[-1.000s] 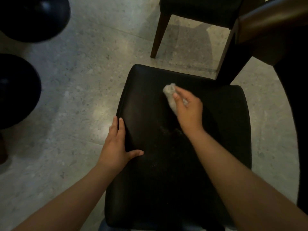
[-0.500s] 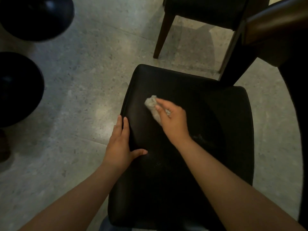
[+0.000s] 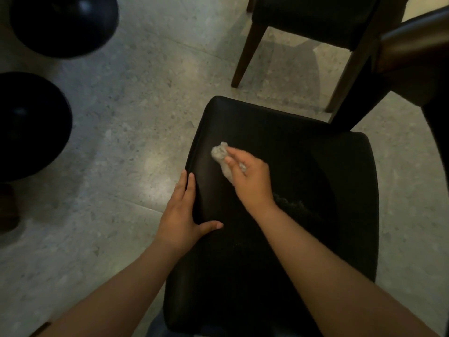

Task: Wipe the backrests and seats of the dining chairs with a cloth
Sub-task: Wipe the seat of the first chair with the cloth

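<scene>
A: Where is the cloth?

B: The small pale grey cloth (image 3: 220, 155) is bunched up on the black padded chair seat (image 3: 303, 181), toward the seat's left side, a little above the middle of the frame. The right hand (image 3: 250, 177) is clenched around it, pressing it onto the seat; its fingers (image 3: 232, 159) lie over the wad, and one end pokes out past the fingertips.

A: And the other hand?

B: The left hand (image 3: 181, 216) is released, holding nothing. It lies flat along the seat's left edge, fingers pointing up the frame and the thumb spread out onto the upholstery.

A: What surrounds the chair?

B: A speckled grey tiled floor (image 3: 116, 147). At the upper right stands a second chair (image 3: 303, 18) with a dark seat and brown wooden legs, well apart from the cloth. A brown rounded wooden edge (image 3: 413, 42) crosses the top right corner; what it belongs to I cannot tell. Two round black shapes (image 3: 31, 125) sit at the left edge, too dark to identify.
</scene>
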The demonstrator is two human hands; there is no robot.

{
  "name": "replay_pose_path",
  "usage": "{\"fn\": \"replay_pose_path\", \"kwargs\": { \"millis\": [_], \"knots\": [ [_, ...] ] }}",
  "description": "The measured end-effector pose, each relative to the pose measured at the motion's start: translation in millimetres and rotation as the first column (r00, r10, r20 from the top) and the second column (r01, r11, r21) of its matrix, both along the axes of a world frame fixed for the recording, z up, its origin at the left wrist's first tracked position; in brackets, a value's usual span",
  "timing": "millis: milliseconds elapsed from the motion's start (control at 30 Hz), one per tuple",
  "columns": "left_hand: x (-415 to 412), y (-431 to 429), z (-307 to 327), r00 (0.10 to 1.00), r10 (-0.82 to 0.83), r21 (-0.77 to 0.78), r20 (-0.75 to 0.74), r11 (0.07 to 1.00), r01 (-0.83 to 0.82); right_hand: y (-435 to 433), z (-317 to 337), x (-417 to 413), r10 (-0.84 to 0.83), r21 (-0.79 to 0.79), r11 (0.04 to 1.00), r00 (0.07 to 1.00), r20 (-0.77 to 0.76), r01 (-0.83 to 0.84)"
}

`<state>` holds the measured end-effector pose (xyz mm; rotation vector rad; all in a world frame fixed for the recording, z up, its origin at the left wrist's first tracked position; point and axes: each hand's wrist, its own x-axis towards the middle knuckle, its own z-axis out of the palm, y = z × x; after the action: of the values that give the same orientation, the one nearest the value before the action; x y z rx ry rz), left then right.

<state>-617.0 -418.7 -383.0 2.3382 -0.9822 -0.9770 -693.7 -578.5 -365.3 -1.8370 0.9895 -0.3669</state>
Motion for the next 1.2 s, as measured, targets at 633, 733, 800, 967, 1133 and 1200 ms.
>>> {"fn": "replay_pose_path", "kwargs": {
  "millis": [633, 733, 800, 967, 1133, 1200],
  "knots": [
    [12, 34, -11, 0.973, 0.142, -0.049, -0.18, 0.987, -0.154, -14, 7, 29, 0.006, -0.048, 0.999, 1.0, -0.01, -0.006],
    [12, 34, -14, 0.971, 0.144, -0.054, -0.189, 0.986, -0.157, -44, 8, 49, -0.002, -0.2, 0.98, 0.993, -0.122, -0.022],
    [12, 35, -15, 0.968, 0.151, -0.059, -0.2, 0.984, -0.165, -44, 2, 59, 0.016, -0.252, 0.965, 0.977, -0.213, -0.071],
    [12, 34, -14, 0.969, 0.151, -0.077, -0.197, 0.983, -0.169, 1, -4, 51, 0.175, -0.228, 0.951, 0.971, -0.163, -0.209],
    [12, 34, -11, 0.973, 0.139, -0.073, -0.182, 0.985, -0.155, 0, 6, 48, 0.247, -0.097, 0.961, 0.962, -0.118, -0.259],
    [12, 34, -11, 0.972, 0.142, -0.071, -0.188, 0.985, -0.157, -21, 9, 59, 0.102, -0.167, 0.978, 0.984, -0.149, -0.127]
  ]
}}
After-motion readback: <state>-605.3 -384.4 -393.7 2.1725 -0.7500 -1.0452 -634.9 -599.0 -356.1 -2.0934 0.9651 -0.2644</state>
